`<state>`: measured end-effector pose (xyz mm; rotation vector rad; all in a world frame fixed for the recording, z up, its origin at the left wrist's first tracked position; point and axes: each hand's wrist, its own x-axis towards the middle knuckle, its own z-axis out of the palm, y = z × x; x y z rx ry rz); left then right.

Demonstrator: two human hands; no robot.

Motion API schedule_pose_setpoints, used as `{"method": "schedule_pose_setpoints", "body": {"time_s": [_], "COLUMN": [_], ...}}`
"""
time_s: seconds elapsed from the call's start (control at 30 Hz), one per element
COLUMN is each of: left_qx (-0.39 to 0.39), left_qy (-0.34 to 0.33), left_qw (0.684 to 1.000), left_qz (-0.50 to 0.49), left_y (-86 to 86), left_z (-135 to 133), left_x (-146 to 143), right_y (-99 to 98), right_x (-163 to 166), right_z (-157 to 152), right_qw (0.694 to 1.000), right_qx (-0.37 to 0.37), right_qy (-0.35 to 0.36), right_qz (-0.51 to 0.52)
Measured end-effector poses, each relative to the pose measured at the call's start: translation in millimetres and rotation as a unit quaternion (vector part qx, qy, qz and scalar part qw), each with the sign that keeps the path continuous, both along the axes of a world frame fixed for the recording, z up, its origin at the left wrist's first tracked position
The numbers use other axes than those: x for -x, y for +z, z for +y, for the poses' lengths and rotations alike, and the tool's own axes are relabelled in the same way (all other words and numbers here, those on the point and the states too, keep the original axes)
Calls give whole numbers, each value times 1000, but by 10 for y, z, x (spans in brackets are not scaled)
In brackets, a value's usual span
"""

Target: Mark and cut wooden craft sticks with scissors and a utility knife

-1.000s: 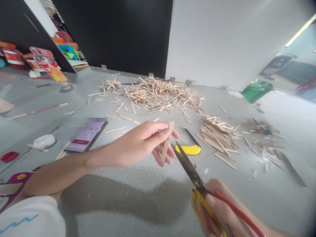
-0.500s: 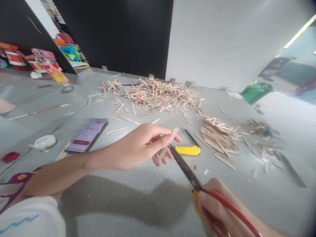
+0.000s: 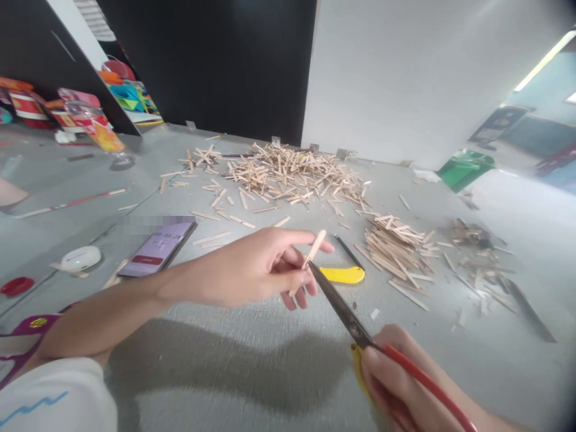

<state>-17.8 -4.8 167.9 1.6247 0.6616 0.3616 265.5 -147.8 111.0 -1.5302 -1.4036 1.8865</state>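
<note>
My left hand (image 3: 252,270) pinches a short wooden stick (image 3: 314,249) between thumb and fingers, above the grey table (image 3: 234,366). My right hand (image 3: 400,384) grips scissors (image 3: 342,309) with red and yellow handles at the lower right. The dark blades point up-left and their tips touch the stick just below my left fingertips. A yellow utility knife (image 3: 342,275) lies on the table right behind the stick.
A big heap of wooden sticks (image 3: 288,171) lies at the back, a tidier pile (image 3: 396,243) to the right, darker scraps (image 3: 477,252) further right. A phone (image 3: 155,247), a white case (image 3: 81,258) and a red cap (image 3: 17,285) lie left. A green bin (image 3: 465,168) stands far right.
My left hand tilted the stick from nearly upright to slanting right. The scissor tips moved in and now meet the stick; my right hand sank slightly lower.
</note>
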Motion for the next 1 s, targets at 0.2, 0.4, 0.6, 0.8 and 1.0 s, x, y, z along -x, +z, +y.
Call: {"method": "schedule_pose_setpoints", "body": {"time_s": [0.2, 0.4, 0.6, 0.8, 1.0], "left_qx": [34, 20, 49, 184, 165], "left_qy": [66, 149, 123, 64, 35], "left_qw": [996, 985, 986, 971, 977], "left_qz": [-54, -82, -98, -141, -134], "left_y": [12, 14, -229, -425, -407], "left_z": [-121, -271, -456, -563, -375], "left_x": [-94, -133, -241, -342, -340], "right_y": [-5, 14, -177, -141, -131], "right_x": [-14, 29, 77, 184, 109], "right_z": [5, 30, 43, 154, 129], "right_qw": [987, 982, 969, 955, 966], "right_qx": [-86, -144, -232, -272, -232], "right_qy": [25, 30, 35, 52, 46], "right_qz": [130, 114, 76, 102, 104]}}
